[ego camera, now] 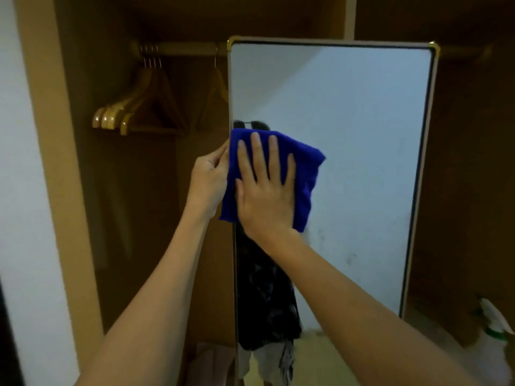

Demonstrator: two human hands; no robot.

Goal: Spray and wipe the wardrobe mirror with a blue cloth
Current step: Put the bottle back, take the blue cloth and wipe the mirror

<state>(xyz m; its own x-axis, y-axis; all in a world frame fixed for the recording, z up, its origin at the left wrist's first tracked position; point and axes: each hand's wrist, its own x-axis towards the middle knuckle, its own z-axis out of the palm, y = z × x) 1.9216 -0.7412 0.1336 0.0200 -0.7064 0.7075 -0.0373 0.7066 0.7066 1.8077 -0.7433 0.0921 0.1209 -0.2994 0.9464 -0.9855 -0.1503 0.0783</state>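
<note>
A tall wardrobe mirror (362, 151) with a thin gold-cornered frame stands in front of me. A blue cloth (306, 174) lies flat against the glass near its left edge, at mid height. My right hand (264, 185) presses the cloth onto the mirror with straight, spread fingers. My left hand (209, 179) grips the mirror's left edge, fingers curled round the frame beside the cloth. Faint smudges show on the glass below and right of the cloth. A spray bottle (496, 321) stands blurred at the lower right.
The open wooden wardrobe (83, 190) sits behind the mirror, with several wooden hangers (133, 107) on a rail at upper left. A white wall (22, 190) borders the left side. The mirror reflects a person's dark patterned shirt low down.
</note>
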